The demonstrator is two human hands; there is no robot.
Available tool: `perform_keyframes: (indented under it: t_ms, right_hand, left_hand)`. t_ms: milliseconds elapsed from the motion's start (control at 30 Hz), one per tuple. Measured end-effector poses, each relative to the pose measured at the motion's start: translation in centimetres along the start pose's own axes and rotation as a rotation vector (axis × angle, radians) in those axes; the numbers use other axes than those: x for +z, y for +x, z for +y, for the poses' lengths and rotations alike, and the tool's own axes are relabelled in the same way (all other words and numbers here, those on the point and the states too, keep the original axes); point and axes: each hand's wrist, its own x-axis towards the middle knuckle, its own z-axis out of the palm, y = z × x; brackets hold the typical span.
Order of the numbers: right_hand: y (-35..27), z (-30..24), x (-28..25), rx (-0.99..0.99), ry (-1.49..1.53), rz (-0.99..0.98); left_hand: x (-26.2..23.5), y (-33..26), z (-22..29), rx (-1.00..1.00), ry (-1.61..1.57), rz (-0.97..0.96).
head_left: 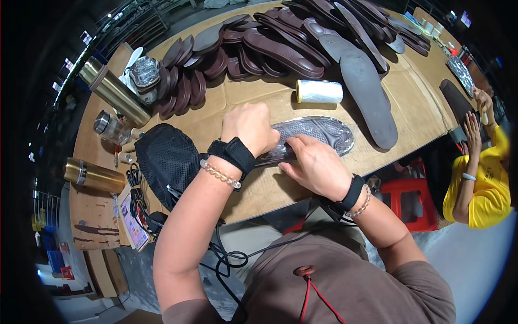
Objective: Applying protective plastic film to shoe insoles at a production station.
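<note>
In front of me on the table lies a shoe sole [337, 131], its ridged upper face shiny under clear plastic film. My left hand [250, 127] is closed in a fist at the sole's left part; whatever its fingers pinch is hidden. Across the near edge bends my right hand [319, 166], fingers on the sole's top and thumb along its near side. Just beyond the sole lies a roll of clear film [319, 92]. A long grey sole [367, 97] rests to the right of that roll.
A large heap of dark brown soles [280, 51] covers the far side. At left stand a steel flask [116, 92], a glass jar [111, 128], a gold tumbler [94, 175], a black mesh bag [167, 159] and a phone [133, 218]. Someone in yellow [480, 183] works at right beside a red stool [407, 200].
</note>
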Motion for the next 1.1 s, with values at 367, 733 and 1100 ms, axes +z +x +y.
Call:
perform_keyframes:
  t_ms: [367,733,1100]
  right_hand:
    - [0.9,-0.3,0.7,0.015,-0.083,0.055]
    - [2.5,0.4,0.7,0.081,0.276,0.03]
    - [5.9,0.7,1.7,0.257,0.478,-0.114]
  left_hand:
    - [-3.8,3.9,-2.4,0.029,-0.213,0.263]
    - [-0.6,-1.4,-3.9,-0.009,-0.456,0.18]
    - [2.0,-6.1,-6.2,-0.085,-0.535,-0.087]
